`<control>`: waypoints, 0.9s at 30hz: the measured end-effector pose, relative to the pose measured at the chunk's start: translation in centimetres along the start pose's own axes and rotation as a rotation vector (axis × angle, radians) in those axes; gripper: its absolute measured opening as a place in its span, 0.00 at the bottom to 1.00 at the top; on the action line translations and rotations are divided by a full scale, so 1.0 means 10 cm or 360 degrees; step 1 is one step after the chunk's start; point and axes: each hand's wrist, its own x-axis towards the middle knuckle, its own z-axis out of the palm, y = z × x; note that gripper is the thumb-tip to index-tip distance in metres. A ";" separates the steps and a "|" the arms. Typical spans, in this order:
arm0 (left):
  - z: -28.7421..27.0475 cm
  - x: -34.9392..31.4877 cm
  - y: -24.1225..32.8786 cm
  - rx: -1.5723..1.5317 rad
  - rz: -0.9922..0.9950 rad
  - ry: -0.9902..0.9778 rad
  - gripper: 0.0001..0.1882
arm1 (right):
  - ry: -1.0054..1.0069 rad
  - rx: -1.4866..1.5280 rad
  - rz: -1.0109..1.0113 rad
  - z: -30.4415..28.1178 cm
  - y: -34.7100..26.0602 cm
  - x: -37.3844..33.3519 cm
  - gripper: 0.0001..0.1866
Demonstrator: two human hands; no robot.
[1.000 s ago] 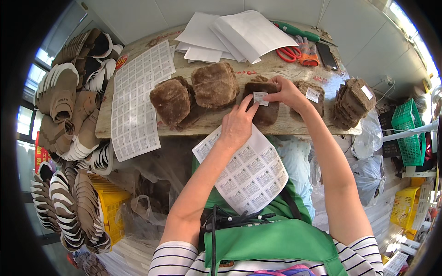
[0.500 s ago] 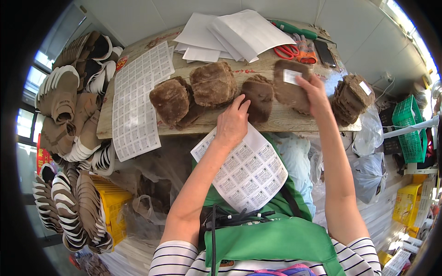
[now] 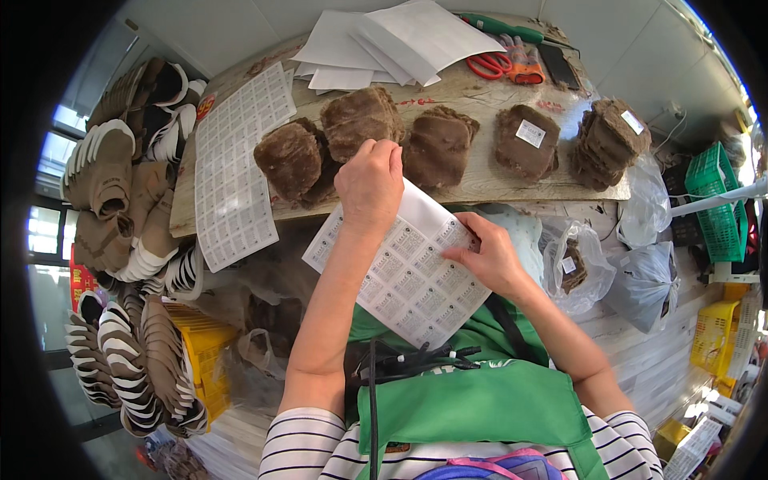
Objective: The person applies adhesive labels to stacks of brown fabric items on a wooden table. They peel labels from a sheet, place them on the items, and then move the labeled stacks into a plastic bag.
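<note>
The sheet [image 3: 420, 280] of stickers lies over the lap, its upper part between the two hands. The right hand [image 3: 472, 244] has come back to its right edge, half curled, thumb over the printed face; whether it grips paper or a sticker I cannot tell. The left hand [image 3: 370, 188] is at the upper left edge, fingers bunched closely; what they hold, if anything, is hidden.

Half a second ago the right hand held a labelled pad [image 3: 520, 160]; that pad now lies beyond it, let go, sticker up. So one more pad is labelled, and both hands are free of pads.

Just beyond the left hand, to its right, a pile [image 3: 438, 148] shows no label on top. Farther right of the right hand, a taller stack [image 3: 600, 152] carries one. All rest on the counter [image 3: 483, 178], with scissors [image 3: 488, 66] beyond.
</note>
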 end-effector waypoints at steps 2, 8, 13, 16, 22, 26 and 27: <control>-0.06 0.02 0.02 0.0222 0.0294 0.0100 0.05 | 0.0021 0.0184 0.0025 0.05 0.04 0.04 0.18; -0.06 -0.19 0.22 -0.0151 0.0447 -0.0475 0.04 | 0.0237 0.0064 -0.0425 0.06 0.09 0.18 0.15; 0.03 -0.21 0.21 -0.0171 0.0232 -0.0566 0.06 | 0.0606 -0.0491 -0.0751 0.19 0.03 0.17 0.14; 0.11 -0.18 0.19 -0.0118 0.0142 -0.0681 0.07 | 0.0696 -0.0511 -0.0800 0.22 0.05 0.19 0.13; 0.26 -0.18 0.09 -0.0305 0.0071 -0.0570 0.09 | 0.0744 -0.0463 -0.0827 0.24 0.08 0.26 0.11; 0.30 -0.15 0.02 -0.0421 0.0063 -0.0482 0.08 | 0.0790 -0.0335 -0.0971 0.19 0.07 0.29 0.12; 0.28 -0.13 -0.01 -0.0398 0.0019 -0.0510 0.08 | 0.0812 -0.0278 -0.0974 0.15 0.06 0.28 0.12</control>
